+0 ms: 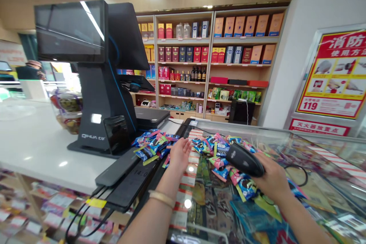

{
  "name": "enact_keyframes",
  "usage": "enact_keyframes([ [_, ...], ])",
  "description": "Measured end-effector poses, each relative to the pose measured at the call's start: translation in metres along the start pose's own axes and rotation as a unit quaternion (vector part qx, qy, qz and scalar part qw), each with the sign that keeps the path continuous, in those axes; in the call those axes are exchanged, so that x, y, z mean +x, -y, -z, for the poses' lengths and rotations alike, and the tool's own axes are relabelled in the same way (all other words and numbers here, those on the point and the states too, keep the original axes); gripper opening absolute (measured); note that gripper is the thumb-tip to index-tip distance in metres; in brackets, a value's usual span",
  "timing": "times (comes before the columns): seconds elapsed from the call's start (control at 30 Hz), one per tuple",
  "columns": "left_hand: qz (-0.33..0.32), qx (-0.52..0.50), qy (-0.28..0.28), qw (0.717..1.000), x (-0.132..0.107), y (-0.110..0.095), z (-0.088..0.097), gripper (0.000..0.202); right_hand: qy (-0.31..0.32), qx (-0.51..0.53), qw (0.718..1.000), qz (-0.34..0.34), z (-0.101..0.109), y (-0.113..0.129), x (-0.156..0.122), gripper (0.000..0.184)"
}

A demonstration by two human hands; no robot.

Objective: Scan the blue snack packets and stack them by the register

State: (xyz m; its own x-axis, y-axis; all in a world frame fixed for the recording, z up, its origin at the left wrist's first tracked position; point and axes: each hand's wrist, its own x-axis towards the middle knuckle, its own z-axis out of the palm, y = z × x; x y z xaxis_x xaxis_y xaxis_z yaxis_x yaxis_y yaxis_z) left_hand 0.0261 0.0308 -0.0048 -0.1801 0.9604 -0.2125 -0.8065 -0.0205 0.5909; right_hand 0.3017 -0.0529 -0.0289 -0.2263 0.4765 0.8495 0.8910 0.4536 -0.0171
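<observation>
My right hand (271, 177) is wrapped around a black barcode scanner (246, 159), its head pointing left over a glass counter. Under and around the scanner lies a spread of small blue, pink and green snack packets (221, 148). My left hand (180, 154), with a pale bangle (161, 198) on the wrist, is held between that spread and a second heap of similar packets (154, 143). Its fingers are stretched forward and partly apart, and I see nothing in them. The left heap lies by the base of a black checkout terminal (97, 103).
Two dark phone-like devices, a power bank (118, 169) and a phone (137, 183), lie at the counter's edge with cables hanging down. A clear jar (68, 108) stands behind the terminal. Shelves of boxed bottles (183, 54) line the back wall. A red fire-safety poster (334, 76) hangs right.
</observation>
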Motion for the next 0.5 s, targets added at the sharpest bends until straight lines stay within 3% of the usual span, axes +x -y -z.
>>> enact_keyframes([
  [0.07,-0.087,0.15,0.085,0.981,-0.006,0.016,-0.001,0.017,-0.024,-0.015,1.0,0.005,0.001,-0.003,0.001,0.018],
  [0.1,-0.145,0.25,0.136,0.948,-0.01,0.025,0.0,0.022,-0.034,-0.022,0.999,0.006,0.001,-0.004,0.001,0.018],
  [0.17,-0.259,0.436,0.231,0.83,-0.015,0.042,0.004,0.035,-0.042,-0.033,0.999,0.0,0.001,-0.008,0.0,0.019],
  [0.23,-0.327,0.547,0.298,0.71,-0.018,0.057,0.011,0.047,-0.035,-0.042,0.998,-0.017,0.001,-0.009,-0.001,0.018],
  [0.3,-0.35,0.614,0.344,0.618,-0.019,0.067,0.018,0.053,-0.024,-0.042,0.998,-0.027,0.0,-0.01,-0.001,0.018],
  [0.33,-0.348,0.636,0.356,0.59,-0.019,0.071,0.021,0.053,-0.022,-0.04,0.999,-0.029,0.0,-0.009,-0.001,0.018],
  [0.4,-0.338,0.658,0.362,0.567,-0.017,0.074,0.023,0.048,-0.024,-0.034,0.999,-0.029,-0.001,-0.008,-0.001,0.018],
  [0.5,-0.33,0.647,0.358,0.586,-0.014,0.074,0.021,0.037,-0.028,-0.027,0.999,-0.033,0.0,-0.006,0.001,0.02],
])
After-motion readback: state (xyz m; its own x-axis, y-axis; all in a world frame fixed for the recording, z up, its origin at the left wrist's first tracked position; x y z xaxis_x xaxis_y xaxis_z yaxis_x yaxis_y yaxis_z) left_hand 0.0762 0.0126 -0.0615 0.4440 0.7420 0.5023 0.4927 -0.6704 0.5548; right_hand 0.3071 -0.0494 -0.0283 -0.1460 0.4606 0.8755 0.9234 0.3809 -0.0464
